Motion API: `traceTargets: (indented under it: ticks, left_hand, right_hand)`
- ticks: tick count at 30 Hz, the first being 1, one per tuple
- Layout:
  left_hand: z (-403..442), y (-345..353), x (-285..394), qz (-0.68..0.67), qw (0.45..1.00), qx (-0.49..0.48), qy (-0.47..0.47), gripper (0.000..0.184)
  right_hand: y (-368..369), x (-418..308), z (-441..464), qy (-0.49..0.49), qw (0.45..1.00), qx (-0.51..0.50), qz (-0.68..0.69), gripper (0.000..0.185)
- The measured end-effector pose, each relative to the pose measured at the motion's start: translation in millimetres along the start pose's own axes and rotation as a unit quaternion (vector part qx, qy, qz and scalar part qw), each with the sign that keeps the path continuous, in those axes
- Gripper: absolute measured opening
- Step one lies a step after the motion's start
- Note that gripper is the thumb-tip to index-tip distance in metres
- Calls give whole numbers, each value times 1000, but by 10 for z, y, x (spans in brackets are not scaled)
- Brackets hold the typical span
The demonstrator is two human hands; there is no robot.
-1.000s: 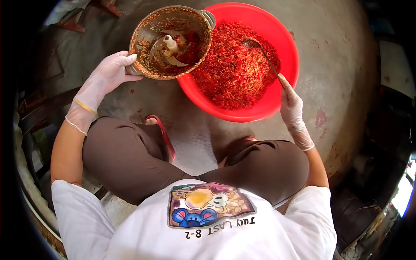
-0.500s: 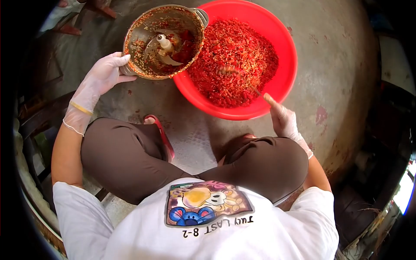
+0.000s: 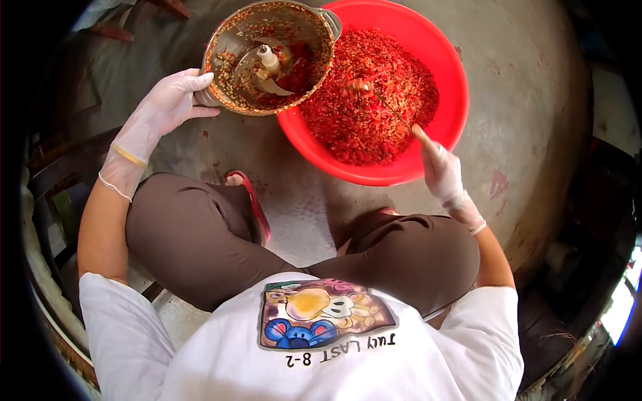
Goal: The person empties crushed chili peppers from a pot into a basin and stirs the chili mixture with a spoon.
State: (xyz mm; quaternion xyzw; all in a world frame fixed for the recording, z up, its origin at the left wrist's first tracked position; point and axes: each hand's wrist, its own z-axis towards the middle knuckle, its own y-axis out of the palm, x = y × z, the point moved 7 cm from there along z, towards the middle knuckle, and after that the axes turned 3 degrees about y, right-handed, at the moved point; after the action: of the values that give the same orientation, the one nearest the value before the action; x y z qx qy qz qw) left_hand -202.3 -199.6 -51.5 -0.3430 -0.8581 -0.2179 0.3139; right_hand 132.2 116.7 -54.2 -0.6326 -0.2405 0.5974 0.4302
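My gloved left hand (image 3: 175, 99) grips the side handle of a metal food-processor bowl (image 3: 224, 37), tilted so its inside shows. A curved blade (image 3: 274, 87) on a pale hub (image 3: 268, 59) sits in it, with red and yellow chili bits stuck to the wall. The bowl's right side overlaps the rim of a red plastic basin (image 3: 451, 87). Chopped red chili with seeds (image 3: 388, 73) is heaped in the basin. My gloved right hand (image 3: 441, 167), at the basin's near right rim, is closed on the thin handle of a metal spoon (image 3: 359, 87), its coated head over the chili.
The basin stands on a stained concrete floor (image 3: 521, 100) in front of my knees (image 3: 194, 227). My feet in red sandals (image 3: 253, 207) are close to its near side. Wooden furniture legs (image 3: 114, 32) show at the upper left, and dark furniture lines both sides.
The bowl has shifted right and slightly up with my left hand. The spoon's head has moved up and right across the chili, and my right hand has moved up a little.
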Motion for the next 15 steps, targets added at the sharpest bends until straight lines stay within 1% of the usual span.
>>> traceTargets:
  ticks: [2,5,8,10,12,15]
  left_hand:
    - [20,-24,-19,-9,1000,1,1,36]
    - [-60,103,63,-4,999,38,3,28]
    - [-63,107,70,-10,999,32,-1,28]
    - [-33,43,36,-11,1000,16,-9,33]
    - [-20,33,24,-10,1000,12,-14,36]
    - [-44,41,28,-9,1000,19,-15,36]
  right_hand:
    - [-41,-32,-240,3,998,-51,29,49]
    - [-1,17,-441,22,994,-107,-30,50]
    - [-121,1,-253,12,999,4,34,48]
    - [-121,118,-41,27,998,57,21,43]
    - [-112,242,126,25,996,86,-1,42]
    - [-123,314,170,34,997,72,-23,42]
